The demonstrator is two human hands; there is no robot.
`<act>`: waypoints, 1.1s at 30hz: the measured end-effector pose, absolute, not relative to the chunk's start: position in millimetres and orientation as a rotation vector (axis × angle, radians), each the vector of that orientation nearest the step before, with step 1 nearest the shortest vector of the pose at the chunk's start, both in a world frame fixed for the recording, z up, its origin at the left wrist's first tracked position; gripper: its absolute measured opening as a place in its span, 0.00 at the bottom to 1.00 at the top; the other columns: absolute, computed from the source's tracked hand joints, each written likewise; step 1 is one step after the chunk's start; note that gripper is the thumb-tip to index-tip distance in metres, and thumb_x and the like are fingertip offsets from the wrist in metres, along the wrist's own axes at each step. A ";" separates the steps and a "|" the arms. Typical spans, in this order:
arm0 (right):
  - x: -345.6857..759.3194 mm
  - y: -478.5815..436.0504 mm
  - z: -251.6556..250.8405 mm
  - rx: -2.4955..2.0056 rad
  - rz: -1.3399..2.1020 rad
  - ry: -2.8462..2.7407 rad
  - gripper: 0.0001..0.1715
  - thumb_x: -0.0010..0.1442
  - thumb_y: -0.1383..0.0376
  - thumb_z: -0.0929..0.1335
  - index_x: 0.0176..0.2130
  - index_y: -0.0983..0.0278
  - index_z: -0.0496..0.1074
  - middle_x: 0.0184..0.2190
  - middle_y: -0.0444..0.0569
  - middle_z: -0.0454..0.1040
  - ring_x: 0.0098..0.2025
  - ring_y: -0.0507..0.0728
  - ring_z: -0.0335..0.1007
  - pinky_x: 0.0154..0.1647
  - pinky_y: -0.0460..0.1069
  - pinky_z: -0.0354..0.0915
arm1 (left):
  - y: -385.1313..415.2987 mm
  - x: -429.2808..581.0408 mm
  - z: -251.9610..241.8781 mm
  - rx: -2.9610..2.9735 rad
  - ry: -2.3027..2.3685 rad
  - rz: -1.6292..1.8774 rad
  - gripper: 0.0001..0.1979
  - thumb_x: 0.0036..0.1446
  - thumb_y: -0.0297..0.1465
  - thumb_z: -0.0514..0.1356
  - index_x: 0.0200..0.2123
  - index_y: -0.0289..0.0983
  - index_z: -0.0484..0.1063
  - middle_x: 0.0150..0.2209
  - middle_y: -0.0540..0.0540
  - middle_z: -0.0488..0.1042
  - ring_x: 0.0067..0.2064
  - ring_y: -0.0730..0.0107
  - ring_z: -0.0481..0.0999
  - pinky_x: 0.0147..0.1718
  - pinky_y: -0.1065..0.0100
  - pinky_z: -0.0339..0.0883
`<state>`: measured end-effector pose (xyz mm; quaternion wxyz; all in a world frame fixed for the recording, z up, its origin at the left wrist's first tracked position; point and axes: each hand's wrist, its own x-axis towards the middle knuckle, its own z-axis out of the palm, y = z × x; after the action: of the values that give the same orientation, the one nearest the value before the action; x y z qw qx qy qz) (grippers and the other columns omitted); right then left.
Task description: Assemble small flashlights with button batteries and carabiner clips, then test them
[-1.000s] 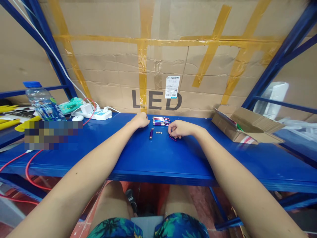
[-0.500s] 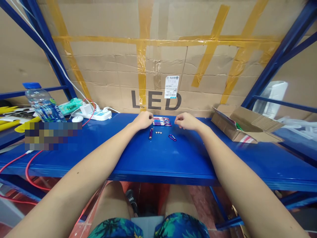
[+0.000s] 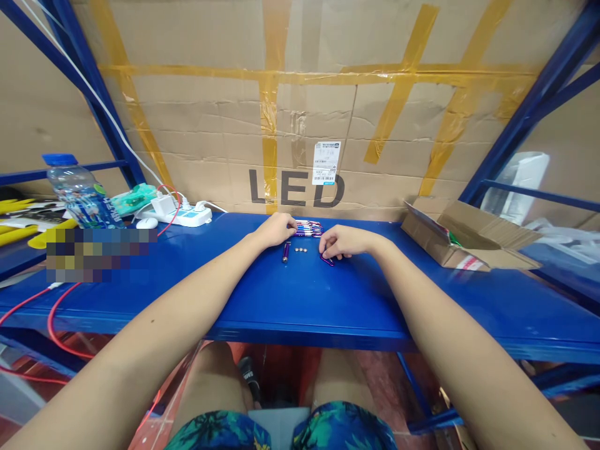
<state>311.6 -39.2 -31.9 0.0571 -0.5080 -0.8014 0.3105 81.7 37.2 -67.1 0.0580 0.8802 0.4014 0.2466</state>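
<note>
My left hand [image 3: 277, 229] has its fingers drawn together at the left end of a row of slim, shiny purple, red and silver tubes [image 3: 308, 229]. Whatever lies between those fingertips is hidden. With its fingers closed, my right hand [image 3: 345, 242] grips the upper end of a purple carabiner [image 3: 329, 261], whose lower end rests on the blue table [image 3: 300, 294]. One short purple tube [image 3: 285, 252] lies apart, in front of my left hand. To its right sit several small silver button cells [image 3: 300, 250] in a line.
An open cardboard box [image 3: 450, 244] stands on the right. On the left are a water bottle [image 3: 83, 197], a white power strip [image 3: 187, 217], a white mouse-like object [image 3: 147, 223] and red cables [image 3: 54, 319]. A large taped carton [image 3: 210, 144] forms the back wall.
My right hand has come down and left onto the carabiner and closed on it. My left hand has shifted slightly right along the row of tubes.
</note>
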 end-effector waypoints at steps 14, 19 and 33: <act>310.9 -38.4 -33.3 -1.469 0.910 -2.451 0.09 0.50 0.65 0.70 0.34 0.64 0.76 0.24 0.44 0.73 0.25 0.51 0.66 0.21 0.45 0.57 | 38.0 85.8 -64.3 2.632 1.255 0.643 0.07 0.52 0.34 0.65 0.34 0.37 0.81 0.35 0.45 0.80 0.36 0.64 0.76 0.38 0.65 0.66; 316.4 -33.9 -32.8 -1.488 0.668 -2.221 0.06 0.52 0.69 0.67 0.31 0.65 0.75 0.25 0.45 0.73 0.24 0.50 0.66 0.27 0.46 0.62 | 35.1 86.3 -63.2 2.684 1.316 0.578 0.06 0.52 0.32 0.63 0.33 0.38 0.79 0.35 0.45 0.80 0.37 0.63 0.76 0.36 0.65 0.65; 301.9 -20.1 -51.5 -1.345 0.444 -1.967 0.20 0.58 0.65 0.71 0.50 0.67 0.74 0.53 0.57 0.76 0.53 0.60 0.71 0.56 0.54 0.64 | 21.5 87.4 -42.4 2.408 1.025 0.919 0.02 0.55 0.28 0.61 0.33 0.35 0.73 0.33 0.45 0.78 0.35 0.69 0.75 0.36 0.67 0.68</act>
<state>301.9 -20.1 -51.5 0.3514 -0.5195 -0.7597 0.1717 87.4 21.5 -42.4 0.1831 0.8534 0.3634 0.3256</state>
